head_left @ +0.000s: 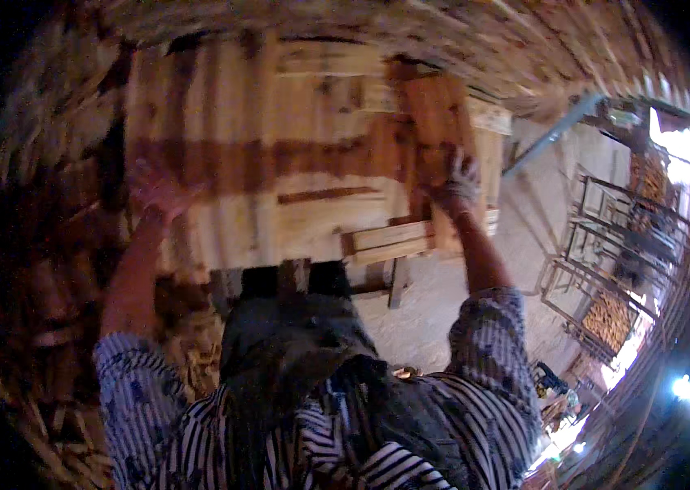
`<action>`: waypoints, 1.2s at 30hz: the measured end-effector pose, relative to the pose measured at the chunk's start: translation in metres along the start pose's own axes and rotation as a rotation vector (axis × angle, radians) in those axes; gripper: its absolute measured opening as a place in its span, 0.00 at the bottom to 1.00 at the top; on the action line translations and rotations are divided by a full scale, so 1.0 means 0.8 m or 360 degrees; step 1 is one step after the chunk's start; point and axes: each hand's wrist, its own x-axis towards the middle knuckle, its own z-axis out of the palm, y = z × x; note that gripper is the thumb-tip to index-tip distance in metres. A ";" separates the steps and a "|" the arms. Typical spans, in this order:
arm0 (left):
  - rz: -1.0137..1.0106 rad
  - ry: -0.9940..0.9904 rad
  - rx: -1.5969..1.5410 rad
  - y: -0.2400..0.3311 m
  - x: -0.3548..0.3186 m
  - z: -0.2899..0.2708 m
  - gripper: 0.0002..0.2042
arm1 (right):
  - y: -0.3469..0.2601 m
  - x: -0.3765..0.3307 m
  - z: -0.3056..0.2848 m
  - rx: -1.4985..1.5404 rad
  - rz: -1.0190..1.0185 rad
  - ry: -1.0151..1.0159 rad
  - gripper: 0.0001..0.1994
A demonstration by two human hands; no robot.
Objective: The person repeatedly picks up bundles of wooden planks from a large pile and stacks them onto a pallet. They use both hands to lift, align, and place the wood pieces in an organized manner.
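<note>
Several pale wooden boards (pixel 230 106) lie side by side as a broad flat surface in front of me, with a dark shadow band across them. At its left side my left hand (pixel 161 189) is over the boards, fingers spread, nothing seen in it; motion blurs it. My right hand (pixel 457 184) rests at the near part of a reddish-brown board (pixel 436 106) on the right side. Its fingers look stretched out and apart, though blur softens them. Between the hands and nearer to me, a short pale wooden block (pixel 390 239) lies along the near edge.
Wood scraps (pixel 202 363) lie on the floor at lower left. Metal racks (pixel 606 253) stand at the right, one with a stack of wood pieces (pixel 606 320). A blue-grey bar (pixel 553 135) slants beyond the boards. Below the boards shows a wooden leg (pixel 399 282).
</note>
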 end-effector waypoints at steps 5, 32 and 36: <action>-0.0337 0.0066 0.0336 0.022 -0.024 -0.010 0.63 | -0.009 -0.004 -0.020 0.0141 0.0052 0.0070 0.57; -0.0521 -0.0480 -0.0059 0.068 -0.055 -0.078 0.63 | -0.305 -0.046 -0.154 0.1325 -0.0131 -0.0078 0.44; -0.0387 -0.0504 -0.0076 0.086 -0.051 -0.083 0.65 | -0.241 -0.019 -0.154 0.1380 0.0020 -0.0217 0.45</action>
